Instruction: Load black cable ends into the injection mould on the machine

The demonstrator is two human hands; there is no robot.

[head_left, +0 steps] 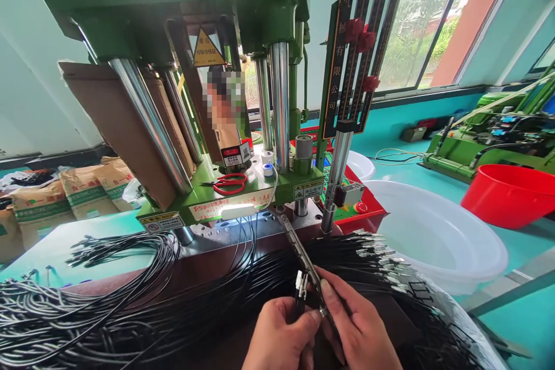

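My left hand [277, 332] is closed around black cables whose silvery metal connectors [301, 284] stick up above the fingers. My right hand [359, 324] grips the near end of a long, narrow metal bar [297, 245], thumb lying along its top. The bar slants away toward the press bed [221, 237], its far end near the bed's front edge. My left fingertips and the connectors are close beside the bar; whether they touch it I cannot tell. Below both hands spreads a large pile of black cables [143, 324], with metal ends [381, 254] to the right.
A green press [269, 23] with steel columns stands in front. Red-handled scissors [229, 183] and a blue-and-white spool [267, 170] lie on its platen. To the right are a white tub [437, 243], a red tub [511, 196] and a red control box [364, 208].
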